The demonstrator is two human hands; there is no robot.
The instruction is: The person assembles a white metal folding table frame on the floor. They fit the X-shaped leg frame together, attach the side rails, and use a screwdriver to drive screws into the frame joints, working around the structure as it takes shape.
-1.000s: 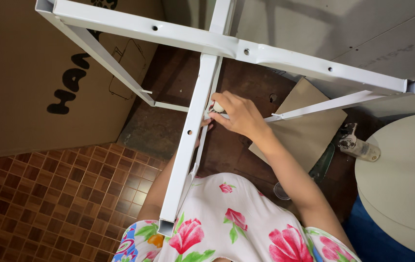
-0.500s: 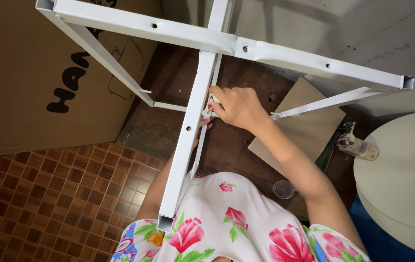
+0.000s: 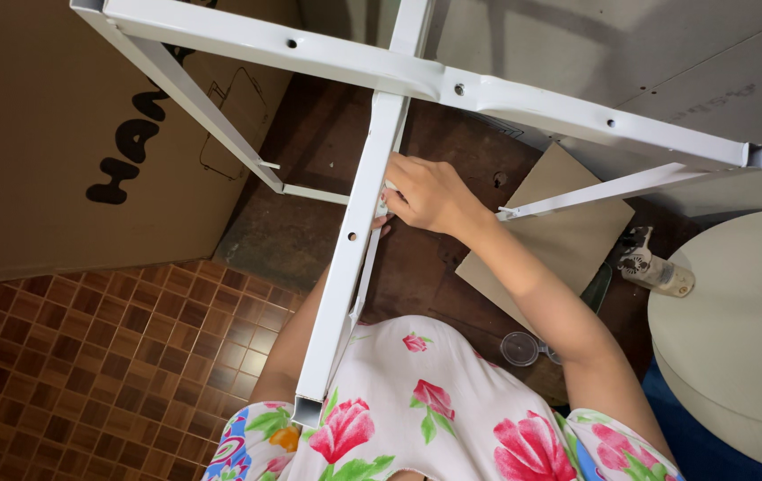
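1. At centre frame, the right hand [image 3: 430, 194] is pressed against the white metal frame [image 3: 354, 240], on the long bar running from 12 to 6 o'clock; its fingers [image 3: 396, 189] are curled narrow at the bar's edge, seemingly on a small part too hidden to name.
2. The left hand [image 3: 381, 223] is mostly hidden behind the same bar; only fingertips are seen, so its grip cannot be told.
3. The frame is tilted up over the lap, its cross bar spanning 10 to 3 o'clock.
4. Risk, as judged: the frame could swing or slip if either hand eases, since it looks held only at the bar; a small part could be dropped to the floor.
5. A brown tiled floor [image 3: 87, 374] lies at 8 o'clock, a cardboard box [image 3: 60, 134] at 10, a flat card sheet [image 3: 568, 249] at 3, and a clear cup [image 3: 520, 348] and a bottle [image 3: 657, 270] near a pale round seat [image 3: 737, 338] at 4.
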